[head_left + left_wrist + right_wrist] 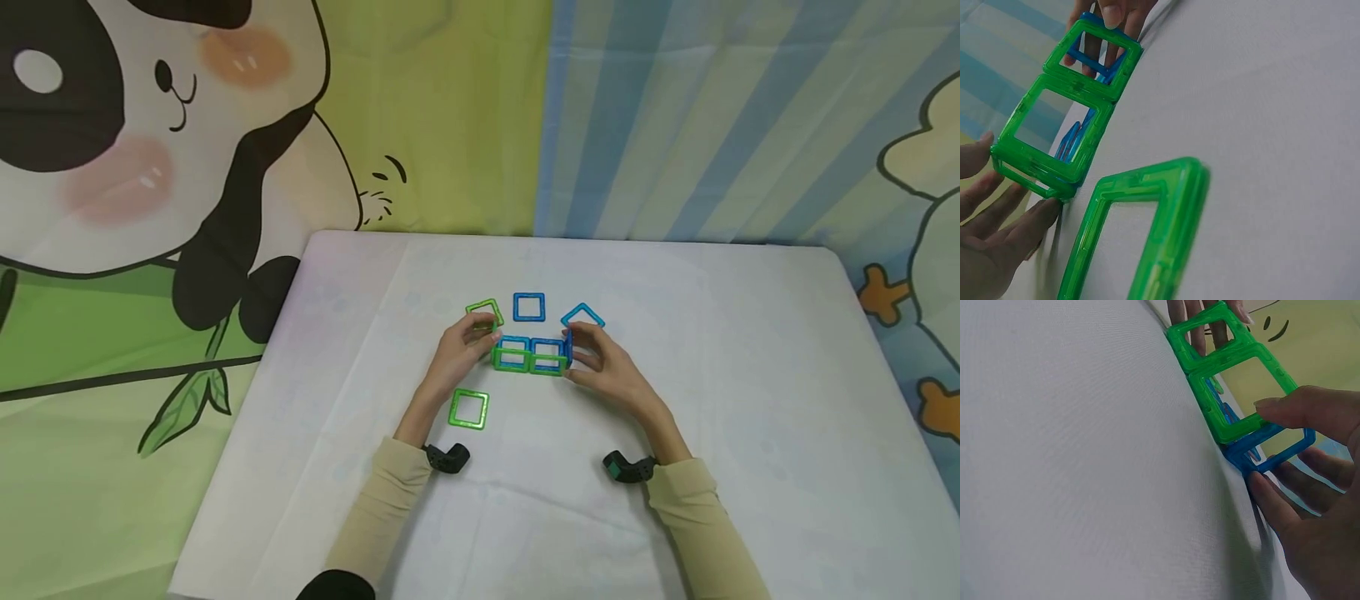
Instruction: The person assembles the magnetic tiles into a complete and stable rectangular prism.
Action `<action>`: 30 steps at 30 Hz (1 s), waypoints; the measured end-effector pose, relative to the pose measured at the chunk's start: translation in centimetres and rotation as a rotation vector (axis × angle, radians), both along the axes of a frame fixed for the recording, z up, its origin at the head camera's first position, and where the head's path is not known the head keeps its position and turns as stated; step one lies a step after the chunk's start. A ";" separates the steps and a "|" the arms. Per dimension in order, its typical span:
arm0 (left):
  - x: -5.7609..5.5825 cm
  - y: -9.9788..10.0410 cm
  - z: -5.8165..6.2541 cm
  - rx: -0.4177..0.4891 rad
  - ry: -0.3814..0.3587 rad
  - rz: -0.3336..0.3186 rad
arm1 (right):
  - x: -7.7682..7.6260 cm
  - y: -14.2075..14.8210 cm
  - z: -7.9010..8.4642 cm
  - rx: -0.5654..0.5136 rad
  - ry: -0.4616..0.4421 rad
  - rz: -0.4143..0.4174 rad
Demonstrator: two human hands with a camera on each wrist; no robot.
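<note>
A low box of magnetic tiles (530, 363) stands on the table, two green squares forming its near side. Its left end tile (1025, 178) is green; its right end tile (1300, 447) is blue. My left hand (462, 347) holds the left end, thumb at one corner and a fingertip at the lower edge. At the other end, my right hand (609, 371) grips the box, its thumb over the near green tile (1241, 428) and its fingers by the blue end tile. Blue tiles also show inside or behind the green side; their exact joining is unclear.
A loose green square tile (468, 425) lies on the white table (750, 350) nearer me. Behind the box lie another green tile (482, 303), a blue tile (529, 318) and a turned blue tile (592, 312). A printed cloth (450, 117) hangs beyond the table.
</note>
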State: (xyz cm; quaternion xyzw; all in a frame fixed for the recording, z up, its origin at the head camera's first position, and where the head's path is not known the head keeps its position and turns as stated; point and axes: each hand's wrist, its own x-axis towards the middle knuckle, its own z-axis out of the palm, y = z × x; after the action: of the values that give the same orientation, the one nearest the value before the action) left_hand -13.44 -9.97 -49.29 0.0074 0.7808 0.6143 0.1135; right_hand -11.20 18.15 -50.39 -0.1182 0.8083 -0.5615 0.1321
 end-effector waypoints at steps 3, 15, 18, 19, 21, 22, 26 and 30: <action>0.2 -0.1 0.1 0.017 -0.005 0.023 | 0.1 -0.2 0.0 0.012 -0.004 0.003; 3.2 0.0 1.2 -0.025 -0.068 0.112 | 0.3 -0.2 -0.1 0.045 -0.036 -0.005; 3.5 0.3 1.3 -0.053 -0.063 0.102 | 0.3 -0.1 -0.1 0.046 -0.037 -0.006; 3.6 0.4 1.3 -0.059 -0.059 0.101 | 0.2 -0.1 -0.2 0.048 -0.035 -0.005; 3.6 0.5 1.2 -0.073 -0.051 0.105 | 0.2 -0.1 -0.3 0.051 -0.027 -0.003; 3.6 0.6 1.1 -0.079 -0.046 0.105 | 0.3 -0.1 -0.3 0.056 -0.020 -0.003; 3.6 0.7 0.8 -0.086 -0.037 0.107 | 0.5 0.0 -0.4 0.079 0.003 0.000; 3.6 0.8 0.8 -0.072 -0.028 0.109 | 0.8 0.2 -0.3 0.091 0.020 0.003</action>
State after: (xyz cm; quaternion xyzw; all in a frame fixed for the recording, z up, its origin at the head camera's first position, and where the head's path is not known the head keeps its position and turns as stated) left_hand -9.87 -9.16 -48.51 -0.0479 0.7999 0.5913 0.0909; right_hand -10.41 18.34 -50.74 -0.1188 0.8340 -0.5229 0.1302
